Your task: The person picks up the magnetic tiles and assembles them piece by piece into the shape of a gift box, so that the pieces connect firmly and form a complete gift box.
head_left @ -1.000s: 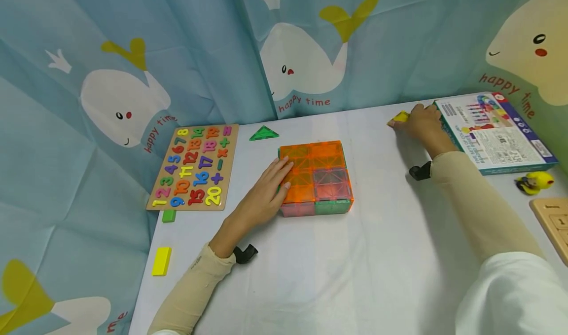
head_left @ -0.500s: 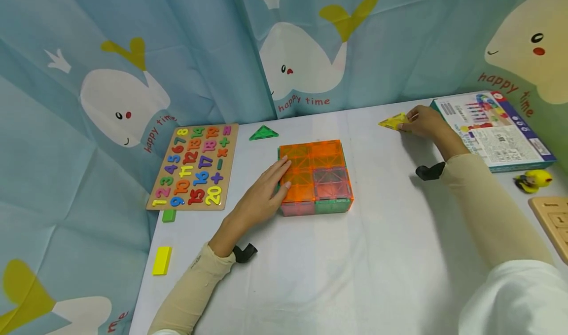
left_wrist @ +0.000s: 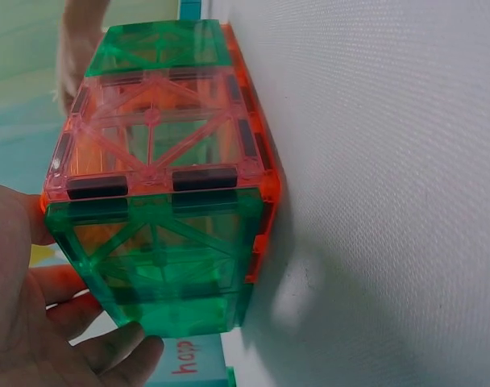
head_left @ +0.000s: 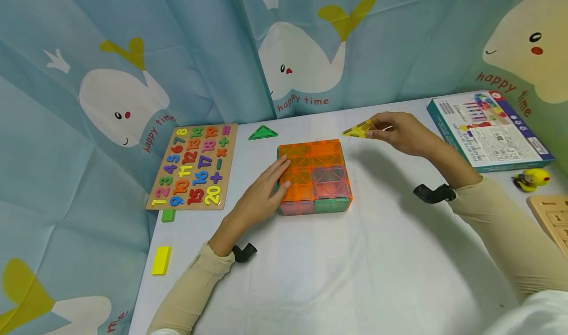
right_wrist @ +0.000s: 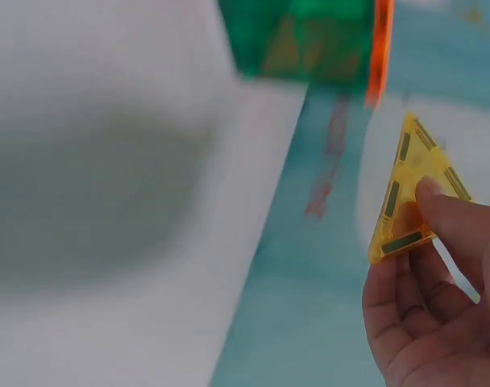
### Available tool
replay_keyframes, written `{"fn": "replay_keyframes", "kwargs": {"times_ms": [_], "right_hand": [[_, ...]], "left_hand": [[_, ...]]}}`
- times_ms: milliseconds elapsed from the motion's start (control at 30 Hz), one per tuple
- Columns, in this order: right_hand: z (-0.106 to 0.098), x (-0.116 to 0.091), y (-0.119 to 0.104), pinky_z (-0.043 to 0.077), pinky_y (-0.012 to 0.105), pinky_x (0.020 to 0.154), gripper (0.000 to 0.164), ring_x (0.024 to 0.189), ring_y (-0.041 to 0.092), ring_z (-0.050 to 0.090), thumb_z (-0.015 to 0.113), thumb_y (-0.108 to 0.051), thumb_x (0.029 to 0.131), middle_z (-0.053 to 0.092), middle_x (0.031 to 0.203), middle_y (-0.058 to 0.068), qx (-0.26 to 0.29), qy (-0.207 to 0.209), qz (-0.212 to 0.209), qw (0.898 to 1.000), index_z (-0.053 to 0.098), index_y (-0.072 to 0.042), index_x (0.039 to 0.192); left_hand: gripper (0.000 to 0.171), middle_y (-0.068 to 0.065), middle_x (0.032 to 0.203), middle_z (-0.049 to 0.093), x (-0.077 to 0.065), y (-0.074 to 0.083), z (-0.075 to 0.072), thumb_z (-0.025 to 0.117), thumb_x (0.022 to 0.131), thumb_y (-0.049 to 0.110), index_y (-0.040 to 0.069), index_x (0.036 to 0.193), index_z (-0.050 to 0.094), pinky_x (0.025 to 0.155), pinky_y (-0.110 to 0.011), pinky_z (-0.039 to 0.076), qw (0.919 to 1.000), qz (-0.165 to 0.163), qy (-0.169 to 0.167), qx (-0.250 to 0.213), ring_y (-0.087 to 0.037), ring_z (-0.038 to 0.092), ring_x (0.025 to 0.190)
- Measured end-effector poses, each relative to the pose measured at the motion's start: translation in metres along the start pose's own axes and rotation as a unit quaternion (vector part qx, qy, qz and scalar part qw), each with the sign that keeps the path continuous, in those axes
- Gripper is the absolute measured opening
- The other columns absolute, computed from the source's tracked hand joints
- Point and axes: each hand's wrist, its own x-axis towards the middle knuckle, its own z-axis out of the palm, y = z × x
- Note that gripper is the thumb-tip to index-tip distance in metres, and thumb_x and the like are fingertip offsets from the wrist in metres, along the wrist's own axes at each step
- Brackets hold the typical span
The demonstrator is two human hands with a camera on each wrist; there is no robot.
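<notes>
A low box of translucent magnetic tiles (head_left: 328,152) stands mid-table, with orange on top, one pinkish square at its near right, and pink and green sides. My left hand (head_left: 262,194) rests on its left edge. In the left wrist view the fingers lie along the green side (left_wrist: 160,258), straight to slightly bent. My right hand (head_left: 401,132) is raised over the table, right of the box. It pinches a yellow triangular magnetic tile (right_wrist: 410,189) between thumb and fingers, the point facing left in the head view. A green triangular tile (head_left: 263,132) lies behind the box.
A wooden number board (head_left: 191,167) lies at the left, with a green block (head_left: 168,215) and a yellow block (head_left: 161,260) nearer me. At the right are a boxed toy set (head_left: 492,128), a yellow duck figure (head_left: 531,179) and a wooden board (head_left: 550,216). A curtain (head_left: 213,54) hangs behind.
My right hand has lifted the yellow triangular tile from beside the boxed toy set and carried it left towards the tile box. The left hand has stayed on the box.
</notes>
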Motion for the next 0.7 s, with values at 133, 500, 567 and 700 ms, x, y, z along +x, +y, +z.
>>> {"fn": "replay_keyframes", "kwargs": {"times_ms": [133, 500, 567, 700], "right_hand": [[0.018, -0.010, -0.030, 0.052, 0.017, 0.085, 0.013, 0.101, 0.022, 0.066, 0.073, -0.010, 0.101, 0.074, 0.107, 0.006, 0.001, -0.004, -0.059, 0.998, 0.076, -0.007, 0.113], [0.054, -0.020, -0.047, 0.058, 0.034, 0.085, 0.013, 0.094, 0.013, 0.067, 0.074, -0.002, 0.098, 0.073, 0.102, -0.002, -0.013, -0.025, -0.156, 0.987, 0.076, -0.009, 0.110], [0.057, -0.019, -0.048, 0.059, 0.035, 0.085, 0.014, 0.095, 0.014, 0.067, 0.074, -0.001, 0.098, 0.073, 0.102, -0.002, -0.012, -0.025, -0.158, 0.987, 0.075, -0.008, 0.110], [0.062, -0.018, -0.050, 0.060, 0.038, 0.085, 0.015, 0.095, 0.015, 0.067, 0.074, 0.000, 0.098, 0.072, 0.101, 0.001, -0.014, -0.026, -0.161, 0.987, 0.074, -0.008, 0.110]], "left_hand": [[0.062, 0.011, 0.176, 0.017, 0.001, -0.001, 0.000, 0.046, 0.113, 0.041, 0.020, 0.169, 0.029, 0.131, -0.044, 0.022, 1.0000, 0.002, -0.001, -0.003, -0.014, 0.019, 0.162], [0.062, 0.010, 0.177, 0.017, 0.002, 0.001, -0.001, 0.046, 0.113, 0.039, 0.019, 0.169, 0.028, 0.131, -0.043, 0.021, 1.0000, 0.001, -0.007, -0.005, -0.014, 0.018, 0.162], [0.062, 0.009, 0.177, 0.017, 0.002, 0.001, -0.001, 0.047, 0.113, 0.039, 0.019, 0.169, 0.029, 0.131, -0.043, 0.021, 1.0000, 0.000, -0.006, -0.004, -0.014, 0.019, 0.162], [0.062, 0.009, 0.177, 0.018, 0.002, 0.000, -0.001, 0.047, 0.113, 0.038, 0.019, 0.168, 0.029, 0.131, -0.043, 0.021, 1.0000, 0.002, -0.004, -0.005, -0.014, 0.019, 0.162]]}}
